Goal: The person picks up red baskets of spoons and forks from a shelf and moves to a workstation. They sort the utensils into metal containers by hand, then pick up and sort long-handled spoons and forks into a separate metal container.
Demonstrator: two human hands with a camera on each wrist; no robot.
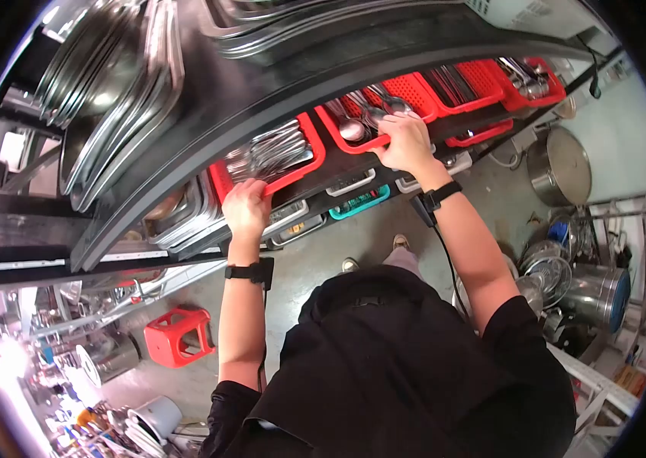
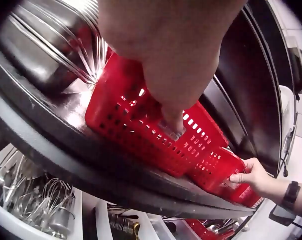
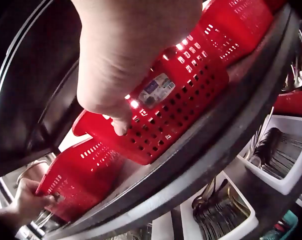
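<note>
Wide black shelf (image 1: 208, 107) at head height, edged by a row of red perforated plastic baskets.

Stacked steel trays (image 1: 120, 84) on the shelf, upper left. Below the shelf, white bins of utensils (image 3: 278, 155) and whisks (image 2: 53, 207).

Left basket (image 1: 269, 156), loaded with steel cutlery, at the shelf's front edge; left hand (image 1: 246, 210) on its near rim, fingers curled over the lip and gripping it. Right basket (image 1: 353, 126), holding spoons, just beside the first; right hand (image 1: 407, 143) on its front rim, fingers hooked over the edge the same way, thumb beneath as far as can be told.

Likely heavy for their size, given the metal inside; thin plastic walls probably flex under that load, and loose cutlery apt to slide and shift if tilted. Rim the stiffest part, so best held there, kept level, ideally with support under the base once clear of the shelf. Smooth plastic on smooth shelf: probably easy to drag.

Red plastic stool (image 1: 178, 336) on the floor below left.
</note>
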